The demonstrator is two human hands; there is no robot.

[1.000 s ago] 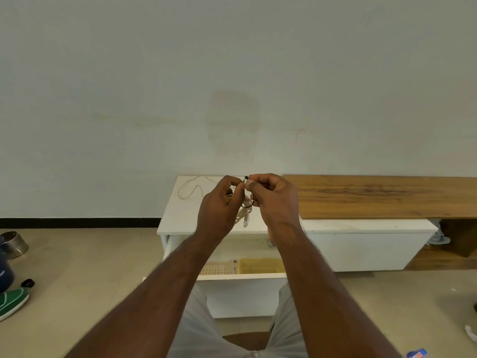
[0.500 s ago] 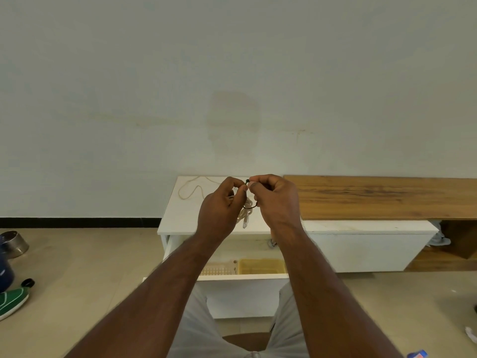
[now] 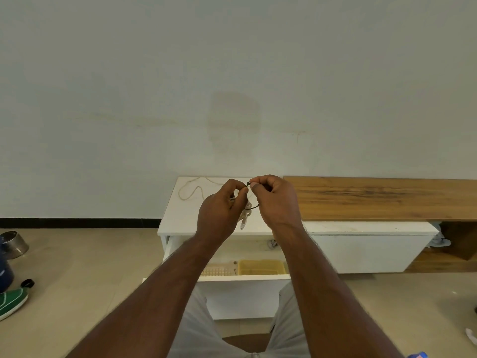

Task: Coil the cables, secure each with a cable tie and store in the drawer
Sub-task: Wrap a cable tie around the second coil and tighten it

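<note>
1. The coiled white cable (image 3: 244, 215) hangs in a small bunch between the two hands, above the white cabinet top (image 3: 180, 218); one pale, glossy plug end dangles below the bunch.
2. A thin black cable tie (image 3: 254, 206) loops round the bunch; its small dark head shows at the top, between the fingertips of both hands.
3. The left hand (image 3: 220, 210) has its fingers curled round the coil, with thumb and forefinger pinched up at the tie.
4. The right hand (image 3: 275, 200) has its fingers curled tight and pinches the tie just beside its head.
5. A second cable (image 3: 192, 192), cream and thin, lies loose in wavy loops on the cabinet top, behind and left of the hands.
6. The drawer (image 3: 242, 277) below stands pulled out; inside sit a yellow translucent tray (image 3: 260, 267) and a pale perforated basket (image 3: 216, 271), side by side.
7. A wood-grain plank (image 3: 382, 197), matt brown, lies along the cabinet to the right.
8. On the tiled floor at left are a steel bowl (image 3: 14, 244) and a green shoe (image 3: 11, 302).
9. Compared with a second ago, the tie's loop looks slightly smaller and the hands sit a touch closer together; the loose cable has not moved.
</note>
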